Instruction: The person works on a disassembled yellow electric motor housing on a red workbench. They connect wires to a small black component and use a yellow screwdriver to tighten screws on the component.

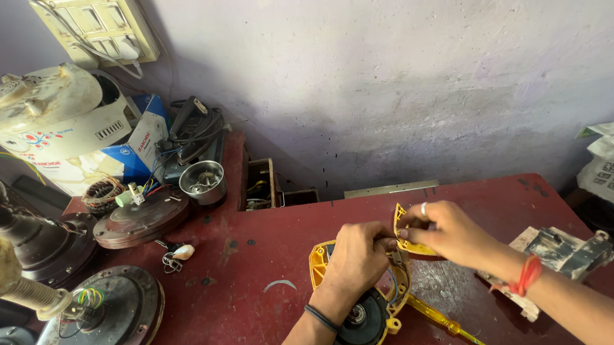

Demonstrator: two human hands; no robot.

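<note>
**Both hands on the yellow tool housing**

The red table [256, 271] carries everything: fan motors sit at my left, the nearest one a dark round fan motor [100, 327] with coloured wires sprouting from its middle, and a small steel bowl [203, 182] stands farther back by the wall. Crumpled papers [547, 248] lie at my right forearm.

Near the front edge, right under me, lies the yellow tool body [365, 314], open, its black motor showing. I judge it fairly heavy and stiff, steady enough to stay put when pressed; the bulk around the motor is the place to grip it.

The yellow cover piece [405, 239] is another matter: thin plastic, light, probably easy to crack if twisted, so best held by its edges.

My left hand [358, 260] is curled down on the top of the body, fingers closed against it. My right hand [454, 234] pinches the cover, thumb and fingers shut on its rim, holding it just above the body.
</note>
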